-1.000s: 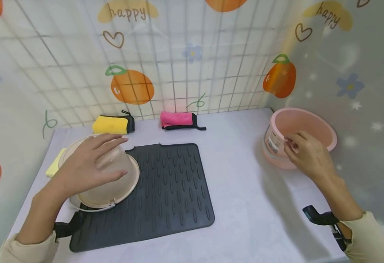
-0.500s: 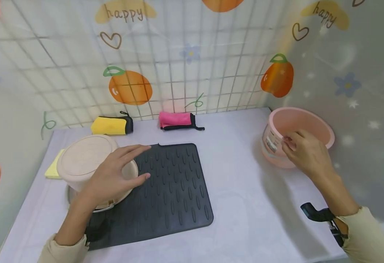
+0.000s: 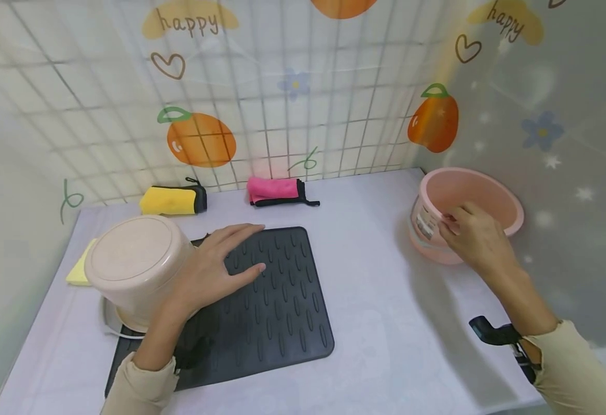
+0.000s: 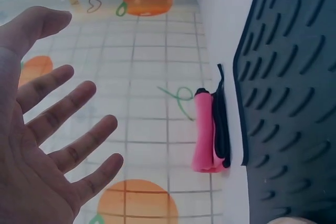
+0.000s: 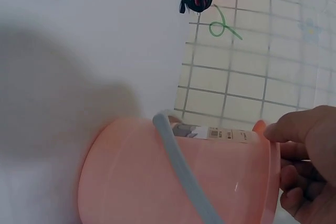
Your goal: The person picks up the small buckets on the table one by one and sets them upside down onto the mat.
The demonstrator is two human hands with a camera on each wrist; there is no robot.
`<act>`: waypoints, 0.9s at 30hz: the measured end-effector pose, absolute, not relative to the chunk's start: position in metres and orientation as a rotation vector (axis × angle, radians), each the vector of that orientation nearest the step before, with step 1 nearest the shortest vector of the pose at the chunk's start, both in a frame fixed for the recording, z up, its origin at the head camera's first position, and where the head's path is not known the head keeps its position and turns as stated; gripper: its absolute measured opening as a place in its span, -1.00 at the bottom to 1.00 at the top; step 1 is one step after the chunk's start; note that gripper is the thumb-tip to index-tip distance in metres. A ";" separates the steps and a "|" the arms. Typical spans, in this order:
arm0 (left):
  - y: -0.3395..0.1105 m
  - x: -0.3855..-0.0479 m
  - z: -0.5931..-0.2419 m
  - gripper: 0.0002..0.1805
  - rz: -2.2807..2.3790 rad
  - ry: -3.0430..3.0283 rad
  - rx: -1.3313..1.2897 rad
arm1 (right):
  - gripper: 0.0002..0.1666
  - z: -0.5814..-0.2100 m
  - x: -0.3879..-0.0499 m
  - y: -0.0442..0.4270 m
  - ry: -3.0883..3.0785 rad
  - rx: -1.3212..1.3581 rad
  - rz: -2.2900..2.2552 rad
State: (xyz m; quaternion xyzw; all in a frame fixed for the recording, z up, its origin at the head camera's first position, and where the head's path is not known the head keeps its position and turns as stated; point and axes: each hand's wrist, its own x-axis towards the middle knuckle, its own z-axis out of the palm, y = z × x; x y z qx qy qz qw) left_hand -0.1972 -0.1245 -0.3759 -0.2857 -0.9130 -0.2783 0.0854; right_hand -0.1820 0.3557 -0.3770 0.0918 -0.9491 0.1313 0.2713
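Observation:
My left hand (image 3: 209, 276) hovers over the dark grey ribbed mat (image 3: 287, 311), fingers spread and holding nothing. In the left wrist view that hand (image 4: 47, 145) shows its bare palm. Just left of it an upside-down pale pink bucket (image 3: 131, 253) stands on the mat's left part, partly covered by the hand and forearm. My right hand (image 3: 481, 242) pinches the near rim of an upright pink bucket (image 3: 440, 253) at the right. The right wrist view shows the thumb on the rim of this bucket (image 5: 131, 177), curled fingers beside it, and a grey handle (image 5: 181, 166) hanging down its side.
A rolled yellow cloth (image 3: 170, 200) and a rolled pink cloth (image 3: 275, 189) lie along the back. A pale yellow item (image 3: 78, 271) lies left of the upside-down bucket. Behind the table (image 3: 380, 323) hangs a printed curtain (image 3: 344, 86) over a wire grid.
My left hand has moved right, away from over the upside-down bucket, so more of that bucket shows. The right hand stays on the pink bucket's rim. The head view has shifted slightly.

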 end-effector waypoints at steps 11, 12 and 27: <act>-0.111 -0.208 -0.381 -0.27 -0.890 -2.704 -0.862 | -0.77 -0.374 -0.184 0.353 -2.636 0.280 0.273; -0.112 -0.208 -0.382 -0.27 -0.890 -2.706 -0.861 | -0.76 -0.374 -0.185 0.352 -2.650 0.269 0.281; -0.121 -0.207 -0.388 -0.27 -0.922 -2.679 -0.858 | -0.82 -0.368 -0.184 0.353 -2.550 0.223 0.368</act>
